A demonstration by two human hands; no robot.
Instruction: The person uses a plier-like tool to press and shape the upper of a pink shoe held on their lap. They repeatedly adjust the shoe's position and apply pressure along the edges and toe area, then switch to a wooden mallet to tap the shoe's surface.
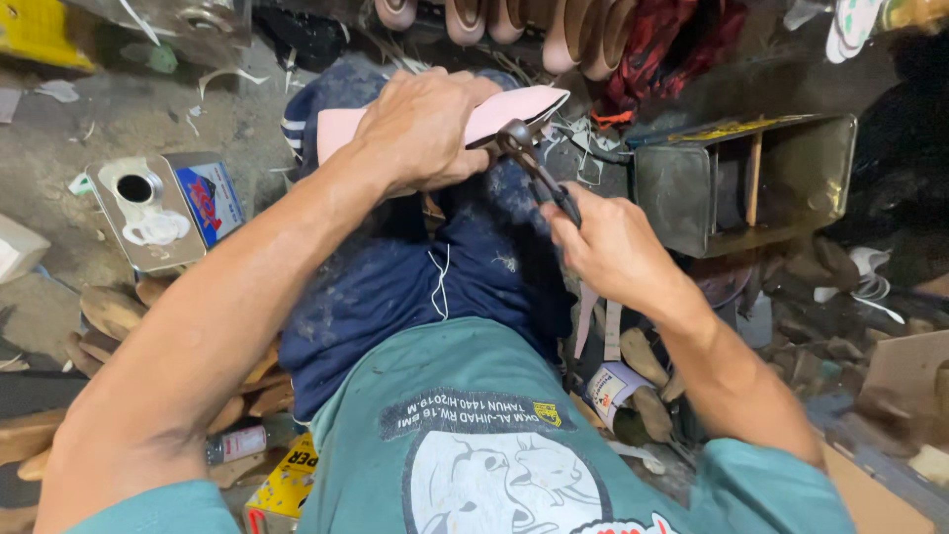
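— What have the hands got?

— The left hand [420,129] is clamped over a pale pink, smooth shoe piece [514,109], flat and tapering to a rounded tip, held on the lap above dark blue, paint-flecked trousers [395,287]. The right hand [608,247] is clenched round the handles of dark metal pincers [534,163], whose jaws bite the pink piece's lower edge, just beside the left fingers.

— And the things around them?

— To the left, a rectangular tin can with a round opening and a blue-and-red label [163,208] lies on the dusty grey concrete floor [119,119] (scraps and offcuts litter it). Below it sits a heap of brown wooden shoe lasts [109,316], worn and rounded. To the right stands an open, tarnished metal box with a yellow top edge [741,183], more dark lumps of wood piled beneath it.

— Farther back?

— A row of pink, curved shoe soles [554,30] along the top, with red patterned cloth [667,44] beside it. A teal printed shirt [474,435] fills the foreground.
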